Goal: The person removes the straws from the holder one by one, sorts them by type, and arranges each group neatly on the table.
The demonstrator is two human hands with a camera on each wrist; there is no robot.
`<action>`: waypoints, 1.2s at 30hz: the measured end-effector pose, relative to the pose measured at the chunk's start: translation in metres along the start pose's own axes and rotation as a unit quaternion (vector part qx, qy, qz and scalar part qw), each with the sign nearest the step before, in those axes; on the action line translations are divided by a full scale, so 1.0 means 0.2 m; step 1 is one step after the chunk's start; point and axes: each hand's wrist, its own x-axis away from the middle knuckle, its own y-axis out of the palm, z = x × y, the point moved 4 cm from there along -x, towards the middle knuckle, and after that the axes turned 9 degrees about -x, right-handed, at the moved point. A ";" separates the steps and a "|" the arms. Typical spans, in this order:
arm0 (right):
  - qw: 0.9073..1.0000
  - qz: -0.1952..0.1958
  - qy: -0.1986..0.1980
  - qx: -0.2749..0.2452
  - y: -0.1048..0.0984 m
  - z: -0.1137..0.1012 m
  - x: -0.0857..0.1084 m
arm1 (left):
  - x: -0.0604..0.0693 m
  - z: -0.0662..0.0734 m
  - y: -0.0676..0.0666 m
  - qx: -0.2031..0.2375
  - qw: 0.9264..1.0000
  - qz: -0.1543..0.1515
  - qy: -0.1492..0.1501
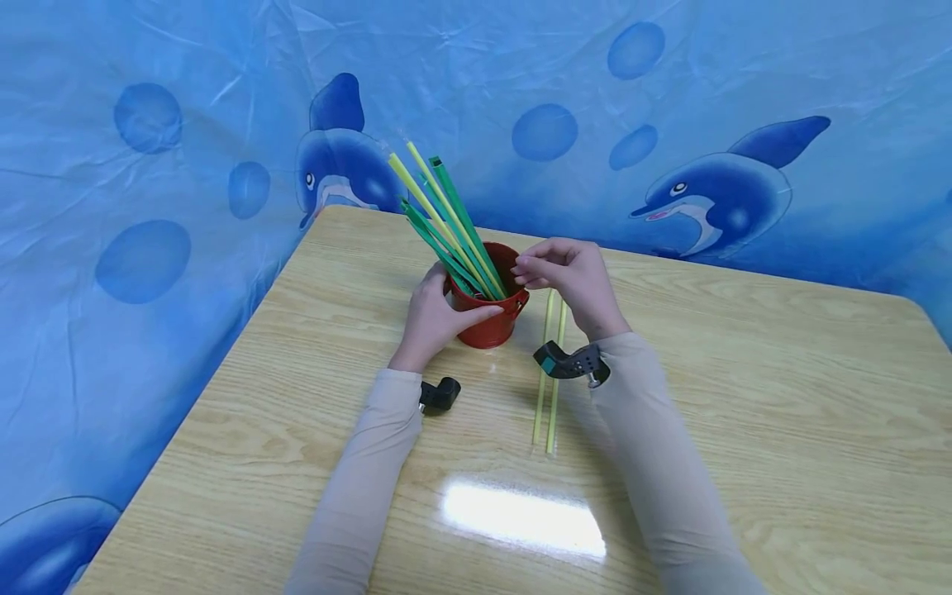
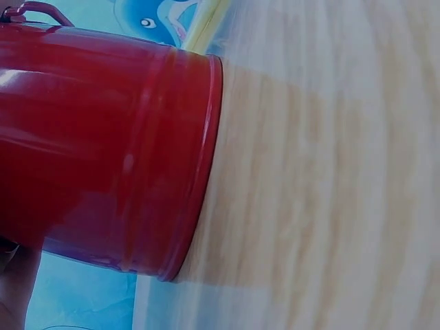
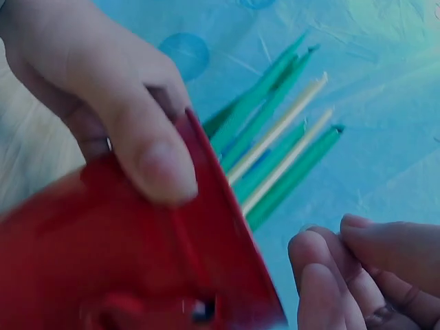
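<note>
A small red metal bucket stands on the table, its mouth leaning slightly. Several green straws and two yellow straws stick up from it toward the upper left. My left hand grips the bucket's left side, the thumb lying across the front just under the rim; in the right wrist view that thumb presses the red wall. Beside the right rim is my right hand, fingers loosely bent and thumb close to the index finger. Nothing shows between those fingertips in the right wrist view.
Two more yellow straws lie side by side on the wooden table, partly beneath the right wrist. A blue curtain printed with dolphins hangs behind and left of the table. Black wrist cameras are strapped to both wrists.
</note>
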 end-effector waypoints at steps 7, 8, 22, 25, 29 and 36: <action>1.000 -0.005 -0.007 0.018 0.10 -0.03 -0.05 | 0.00 0.00 -0.01 -0.003 1.000 -0.002 0.002; 1.000 -0.008 -0.008 0.017 0.11 -0.03 -0.06 | 0.00 0.00 -0.01 -0.002 1.000 -0.001 0.002; 0.999 0.009 0.003 0.041 0.20 0.00 -0.18 | 0.01 0.00 0.00 -0.021 1.000 0.009 0.011; 0.997 0.015 -0.009 0.077 0.20 0.01 -0.19 | 0.01 0.00 0.00 -0.025 1.000 0.007 0.008; 0.987 0.021 -0.041 0.156 0.21 0.02 -0.22 | 0.01 0.00 0.00 -0.032 0.999 0.006 0.005; 0.965 0.048 -0.079 0.247 0.24 0.03 -0.22 | 0.01 0.01 0.00 -0.033 0.999 0.001 0.005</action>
